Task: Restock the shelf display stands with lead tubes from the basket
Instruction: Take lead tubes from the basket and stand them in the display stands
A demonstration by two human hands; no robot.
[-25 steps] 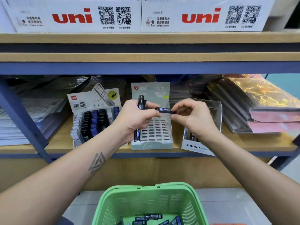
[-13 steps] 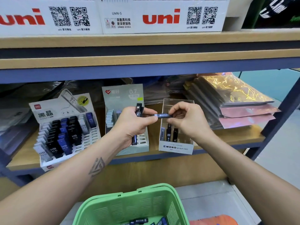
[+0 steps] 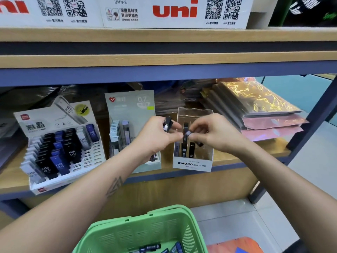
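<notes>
My left hand (image 3: 156, 137) grips a few dark lead tubes (image 3: 168, 123) that stick up above its fingers. My right hand (image 3: 213, 133) pinches one dark tube (image 3: 187, 133) by its end, held over the open top of the clear MONO display box (image 3: 193, 164). Three tubes (image 3: 191, 149) stand inside that box. To its left stands the grey-green 0.7 stand (image 3: 131, 110), then the white stand (image 3: 60, 143) full of black and blue HB 0.5 tubes. The green basket (image 3: 144, 232) sits below with several tubes (image 3: 149, 247) in it.
Stacked glossy packets (image 3: 259, 108) lie on the shelf right of the MONO box. White uni cartons (image 3: 175, 11) fill the shelf above. A blue shelf post (image 3: 310, 125) runs down at the right. Tiled floor (image 3: 237, 220) lies beyond the basket.
The view has shifted right and closer. My right hand has moved the single tube from my left hand's fingertips to above the MONO box.
</notes>
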